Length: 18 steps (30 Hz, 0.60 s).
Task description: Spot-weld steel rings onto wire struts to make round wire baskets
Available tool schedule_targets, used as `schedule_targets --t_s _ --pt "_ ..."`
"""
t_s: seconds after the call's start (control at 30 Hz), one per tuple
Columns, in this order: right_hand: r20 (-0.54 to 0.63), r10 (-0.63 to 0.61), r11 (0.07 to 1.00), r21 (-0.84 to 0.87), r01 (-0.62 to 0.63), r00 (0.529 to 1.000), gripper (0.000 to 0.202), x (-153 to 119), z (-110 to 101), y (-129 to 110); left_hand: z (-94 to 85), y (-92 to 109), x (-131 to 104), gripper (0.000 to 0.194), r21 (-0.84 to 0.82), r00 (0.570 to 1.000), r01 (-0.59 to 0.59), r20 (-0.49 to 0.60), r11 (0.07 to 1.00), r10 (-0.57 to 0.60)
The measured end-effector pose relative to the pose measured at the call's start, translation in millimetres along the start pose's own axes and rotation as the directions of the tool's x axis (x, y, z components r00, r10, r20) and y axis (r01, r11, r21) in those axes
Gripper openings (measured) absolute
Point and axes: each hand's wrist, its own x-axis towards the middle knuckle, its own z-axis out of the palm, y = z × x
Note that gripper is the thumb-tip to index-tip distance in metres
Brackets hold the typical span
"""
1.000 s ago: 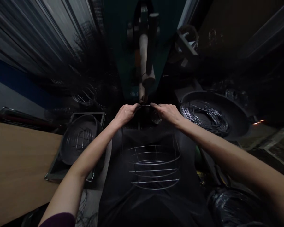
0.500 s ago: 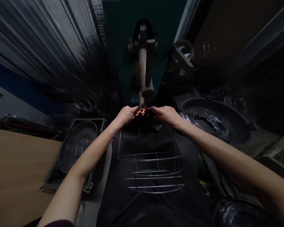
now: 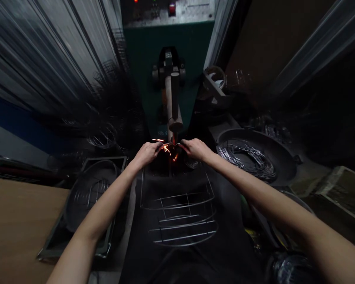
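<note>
My left hand [image 3: 148,153] and my right hand [image 3: 197,149] are raised in front of me, one on each side of a spot welder's electrode [image 3: 175,124]. Both hands have their fingers pinched on the top of a wire rack [image 3: 183,233], which hangs down toward my lap. The rack has thin metal bars and curved wire edges. Orange sparks [image 3: 166,149] fly out between the hands, just under the electrode tip. The exact contact point is small and dark.
The green welding machine [image 3: 136,47] stands ahead. On the right, a round pan [image 3: 285,163] holds many curved wires [image 3: 266,167]. At left, a dark round tray [image 3: 77,205] carries wire pieces, near a wooden board [image 3: 17,221]. Wire bundles [image 3: 102,136] lie behind it.
The view has tilted up, showing the machine's control panel, and shifted right. Sparks have spread wider. Both hands keep their pinch on the rack at the electrode.
</note>
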Motion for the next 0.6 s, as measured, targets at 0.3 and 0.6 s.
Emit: schedule_targets --t_s 0.3,0.6 --pt "0.006 0.015 0.999 -0.034 -0.015 1.0 0.034 0.9 -1.5 0.8 1.4 5.7 -4.1 0.029 0.018 0.999 0.047 -0.026 0.999 -0.046" --pt "0.01 0.03 0.998 -0.048 -0.029 1.0 0.031 -1.4 -0.6 7.9 6.7 9.9 1.3 0.028 -0.041 0.998 0.06 -0.008 0.997 -0.06"
